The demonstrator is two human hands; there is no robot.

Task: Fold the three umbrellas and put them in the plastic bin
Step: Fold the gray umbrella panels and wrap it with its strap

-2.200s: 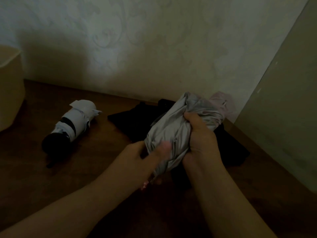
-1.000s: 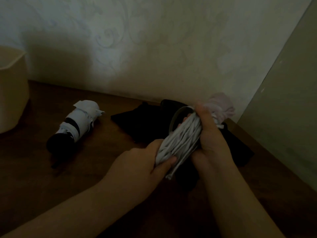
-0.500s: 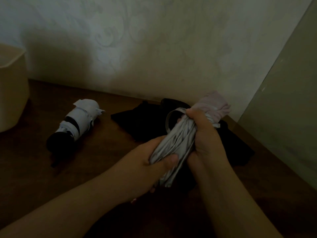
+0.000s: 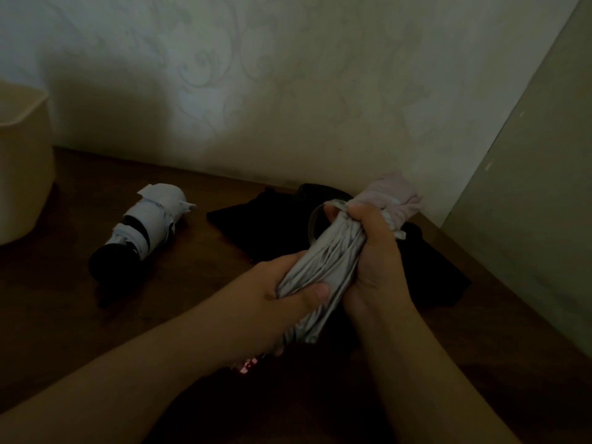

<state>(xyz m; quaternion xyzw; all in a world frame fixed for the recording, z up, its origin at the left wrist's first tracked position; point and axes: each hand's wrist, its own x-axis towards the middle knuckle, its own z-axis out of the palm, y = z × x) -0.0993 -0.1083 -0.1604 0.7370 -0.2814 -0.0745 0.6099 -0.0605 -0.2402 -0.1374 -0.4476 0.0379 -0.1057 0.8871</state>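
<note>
Both forearms reach in from the near edge and meet over the dark wooden table [image 4: 198, 318]. The left hand [image 4: 278, 296] is wrapped round the lower part of a grey umbrella [image 4: 323, 267], thumb lying across the pleated cloth and fingers curled behind it. The right hand [image 4: 374, 251] clasps the upper part of the same bundle from the other side, fingers folded tightly over the top, so the two grips sit one just above the other with the gathered folds squeezed between them. The umbrella is held off the table, tilted up and away to the right. A thin strap [image 4: 315, 221] loops out just left of the right hand's knuckles, and pale pink cloth [image 4: 397, 195] bunches out beyond that hand; in this dim light it is hard to say whether that is the umbrella's own end. Below the left wrist something small glows red [image 4: 248, 366], too blurred to name. Directly behind the grip, a black umbrella [image 4: 266, 219] lies spread flat on the table, reaching to the wall [image 4: 288, 91]. Well to the left of the grip a white and black umbrella [image 4: 144, 229] lies rolled up on the table. Farther left again, at the frame's edge, stands the cream bin [image 4: 22, 174], upright against the wall, apart from all three umbrellas.
</note>
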